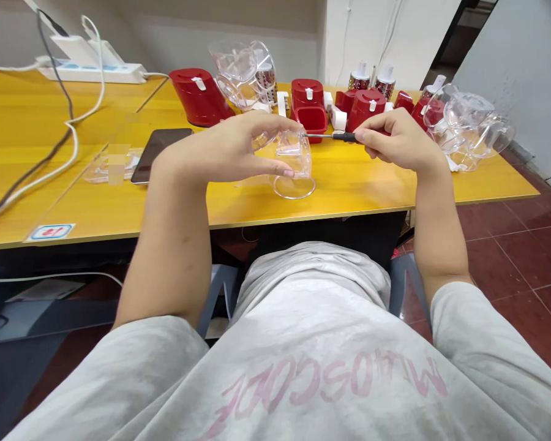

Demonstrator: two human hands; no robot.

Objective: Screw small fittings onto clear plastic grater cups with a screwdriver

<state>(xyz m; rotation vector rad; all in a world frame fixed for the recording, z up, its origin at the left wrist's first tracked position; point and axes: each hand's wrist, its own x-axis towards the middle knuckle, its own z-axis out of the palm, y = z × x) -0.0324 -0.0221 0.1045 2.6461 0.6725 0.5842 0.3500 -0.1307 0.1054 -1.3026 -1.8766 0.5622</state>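
Observation:
My left hand (239, 147) grips a clear plastic container (298, 156) just above the front part of the table, thumb on the near side and fingers over the top. A round clear rim shows at its lower end. In my right hand (395, 139) is a screwdriver (344, 137) with a dark handle, pinched between thumb and fingers. Its thin metal shaft lies level and points left, its tip reaching the upper edge of the container by my left fingertips. Whether the tip sits on a screw is too small to tell.
Red plastic housings (199, 98) stand along the back of the yellow table (362, 190), with stacked clear containers (243, 73) among them. More clear containers (468, 122) are at the right end. A dark tablet (158, 153), cables (76, 131) and a white power strip (96, 70) occupy the left.

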